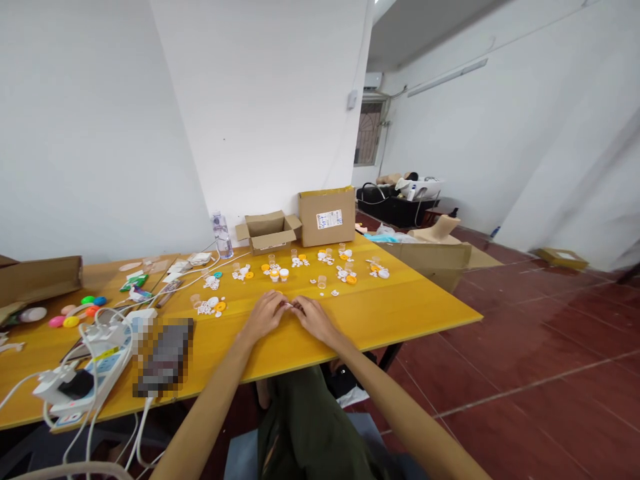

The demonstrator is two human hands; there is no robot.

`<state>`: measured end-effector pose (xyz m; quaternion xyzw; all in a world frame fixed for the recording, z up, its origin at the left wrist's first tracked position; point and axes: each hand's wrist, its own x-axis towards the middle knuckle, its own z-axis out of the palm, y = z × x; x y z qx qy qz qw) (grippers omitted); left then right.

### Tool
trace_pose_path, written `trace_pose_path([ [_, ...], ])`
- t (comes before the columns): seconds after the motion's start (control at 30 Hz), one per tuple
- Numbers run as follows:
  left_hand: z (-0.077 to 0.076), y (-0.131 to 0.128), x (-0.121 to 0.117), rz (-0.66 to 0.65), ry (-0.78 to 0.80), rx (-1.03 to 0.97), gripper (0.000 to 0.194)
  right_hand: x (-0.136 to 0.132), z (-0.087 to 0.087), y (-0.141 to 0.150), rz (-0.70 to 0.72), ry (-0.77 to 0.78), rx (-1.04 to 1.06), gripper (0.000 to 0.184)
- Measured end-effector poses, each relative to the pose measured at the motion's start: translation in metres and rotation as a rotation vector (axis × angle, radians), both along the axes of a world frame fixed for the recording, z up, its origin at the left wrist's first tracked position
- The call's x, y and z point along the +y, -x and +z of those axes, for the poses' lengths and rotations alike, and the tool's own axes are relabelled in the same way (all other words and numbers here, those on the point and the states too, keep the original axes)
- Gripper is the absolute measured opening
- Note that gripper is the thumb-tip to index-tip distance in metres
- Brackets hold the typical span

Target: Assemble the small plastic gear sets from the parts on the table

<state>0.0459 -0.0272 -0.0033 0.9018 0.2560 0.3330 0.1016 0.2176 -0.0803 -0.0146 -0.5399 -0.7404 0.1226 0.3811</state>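
My left hand (266, 313) and my right hand (311, 317) meet over the front of the yellow table (365, 320). Both have their fingertips pinched together around a small whitish piece (289, 305), mostly hidden by the fingers. Just beyond them stand two small jars with orange and white tops (279, 275). To the right of these is a clear plastic cup (321, 282) with a few small white pieces (335, 293) near it. Further clusters of white parts, orange rings (351, 280) and clear cups lie across the table in several groups.
An open cardboard box (273, 241) and a closed one (327, 223) stand against the wall, with a water bottle (222, 237) to their left. A power strip (103, 363) with cables and a blurred dark device (166, 357) occupy the left. The table's right corner (477, 317) overhangs a red floor.
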Motion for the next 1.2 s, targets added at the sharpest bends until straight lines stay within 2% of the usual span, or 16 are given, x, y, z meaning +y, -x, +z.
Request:
trace_pose_path([
  [0.07,0.000,0.002,0.002,0.042,0.015,-0.051,0.017,-0.001,0.003,0.001,-0.097,0.038,-0.073,0.014],
  [0.2,-0.006,0.005,0.014,0.220,0.050,-0.196,0.017,0.000,0.006,-0.002,-0.337,0.104,-0.186,0.017],
  [0.27,-0.010,0.005,0.022,0.267,0.092,-0.211,0.031,0.001,0.006,-0.003,-0.378,0.120,-0.198,0.021],
  [0.33,-0.013,0.005,0.028,0.269,0.163,-0.192,0.034,0.002,0.004,-0.002,-0.405,0.125,-0.217,0.024],
  [0.47,-0.015,0.002,0.031,0.205,0.294,-0.181,0.018,0.003,-0.003,0.004,-0.352,0.025,-0.289,0.024],
  [0.57,-0.012,0.001,0.029,0.188,0.333,-0.221,0.016,0.007,-0.008,0.009,-0.231,-0.073,-0.289,0.021],
  [0.7,-0.008,0.000,0.026,0.163,0.421,-0.324,0.017,0.018,-0.010,0.016,-0.190,-0.064,-0.214,0.025],
  [0.83,-0.009,0.002,0.030,0.245,0.454,-0.442,0.018,0.024,-0.008,0.018,-0.175,-0.022,-0.173,0.025],
  [1.0,-0.015,0.008,0.038,0.358,0.428,-0.501,0.017,0.017,-0.011,0.012,-0.155,-0.046,-0.173,0.021],
  [1.2,-0.022,0.009,0.041,0.401,0.428,-0.500,0.015,0.007,-0.013,-0.004,-0.201,-0.078,-0.246,0.017],
])
